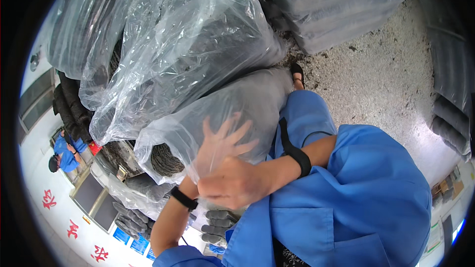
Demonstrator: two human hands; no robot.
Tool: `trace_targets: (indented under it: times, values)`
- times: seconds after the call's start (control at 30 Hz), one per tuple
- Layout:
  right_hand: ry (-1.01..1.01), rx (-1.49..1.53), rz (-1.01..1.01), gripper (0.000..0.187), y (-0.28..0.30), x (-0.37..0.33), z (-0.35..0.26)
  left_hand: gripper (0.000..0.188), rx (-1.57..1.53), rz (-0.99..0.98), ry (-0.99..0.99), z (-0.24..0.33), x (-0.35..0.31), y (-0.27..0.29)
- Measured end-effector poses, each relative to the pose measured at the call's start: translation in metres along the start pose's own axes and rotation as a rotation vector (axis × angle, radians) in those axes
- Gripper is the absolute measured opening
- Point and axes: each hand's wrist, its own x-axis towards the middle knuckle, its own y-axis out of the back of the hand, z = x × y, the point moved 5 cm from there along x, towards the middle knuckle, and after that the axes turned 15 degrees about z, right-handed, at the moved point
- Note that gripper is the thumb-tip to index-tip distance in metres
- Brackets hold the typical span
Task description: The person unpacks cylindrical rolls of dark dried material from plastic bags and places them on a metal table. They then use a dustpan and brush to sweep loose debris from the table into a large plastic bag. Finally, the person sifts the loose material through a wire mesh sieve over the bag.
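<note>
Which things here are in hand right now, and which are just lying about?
In hand: clear plastic bag of dark coiled material, under the left hand; right hand at its lower edge.
Lying about: other bagged bundles, dark grey gloves, gritty floor.

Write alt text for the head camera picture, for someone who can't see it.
A person in a blue jacket presses the left hand, fingers spread, inside a clear plastic bag of dark coiled material, while the right hand grips the bag's edge. More filled bags are piled on a gritty floor.
</note>
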Motion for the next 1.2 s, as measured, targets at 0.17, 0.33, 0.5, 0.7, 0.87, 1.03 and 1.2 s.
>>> trace_targets:
  times: [0.17, 0.33, 0.5, 0.7, 0.87, 1.03, 1.2]
  values:
    - [-0.021, -0.025, -0.284, 0.013, -0.013, -0.034, -0.001, 0.034, 0.028, 0.029, 0.058, 0.005, 0.044, -0.123]
    - [0.019, -0.186, -0.291, 0.015, 0.018, -0.004, 0.015, 0.032, -0.004, 0.267, 0.082, -0.014, 0.055, -0.132]
    - [-0.503, -0.119, -0.065, 0.014, 0.059, 0.022, 0.021, 0.058, -0.928, -0.134, 0.499, -0.024, -0.008, -0.031]
    - [-0.455, -0.234, -0.073, 0.010, 0.063, 0.001, 0.011, 0.062, -0.561, -0.424, 1.504, 0.032, -0.365, -0.135]
    - [-0.469, -0.607, -0.260, 0.006, 0.037, 0.050, 0.004, 0.060, 0.053, -0.225, 1.823, -0.025, -0.483, -0.066]
    - [0.679, -1.408, -0.601, 0.014, -0.089, 0.061, -0.046, 0.106, -0.014, 0.505, 2.033, -0.130, -0.556, -0.097]
    - [0.726, -0.982, -1.116, 0.028, -0.319, -0.050, 0.034, 0.092, -0.190, 0.655, 2.070, -0.193, -0.626, -0.188]
